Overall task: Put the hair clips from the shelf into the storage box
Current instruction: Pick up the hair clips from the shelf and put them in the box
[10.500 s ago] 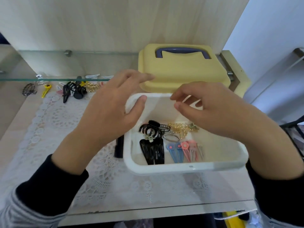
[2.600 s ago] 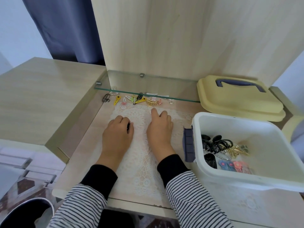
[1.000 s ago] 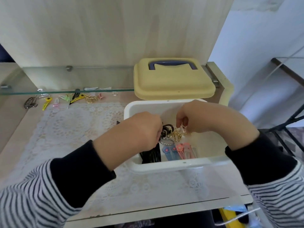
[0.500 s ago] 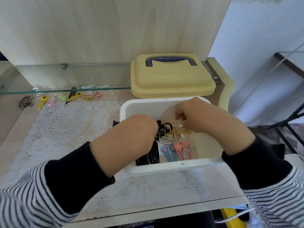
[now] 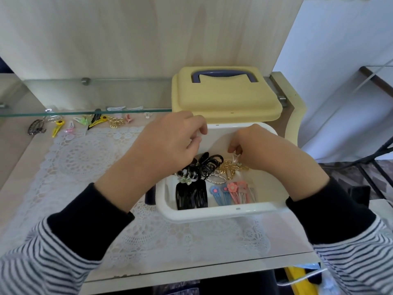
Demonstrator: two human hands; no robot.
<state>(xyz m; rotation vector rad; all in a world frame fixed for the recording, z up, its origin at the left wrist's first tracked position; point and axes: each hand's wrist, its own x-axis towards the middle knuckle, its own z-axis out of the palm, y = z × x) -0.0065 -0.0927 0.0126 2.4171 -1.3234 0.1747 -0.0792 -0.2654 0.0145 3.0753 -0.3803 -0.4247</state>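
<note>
The white storage box (image 5: 214, 212) stands on the lace mat, holding black hair clips (image 5: 191, 195), blue and pink flower clips (image 5: 232, 193) and gold clips (image 5: 228, 168). My right hand (image 5: 265, 152) reaches into the box and pinches a small pale clip (image 5: 236, 157) just above the gold ones. Over the box's left side hovers my left hand (image 5: 170, 143), its fingers loosely curled with nothing seen in them. Several more hair clips (image 5: 95, 122) lie in a row under the glass shelf at the back left.
The yellow box lid (image 5: 225, 99) with a blue handle lies behind the box. A glass shelf (image 5: 85, 112) juts out over the row of clips. A lace mat (image 5: 85, 158) covers the desktop. A dark latch (image 5: 150, 194) sticks out on the box's left side.
My left hand has risen from among the black clips to above the box's left rim. My right hand stays low in the box with the small pale clip.
</note>
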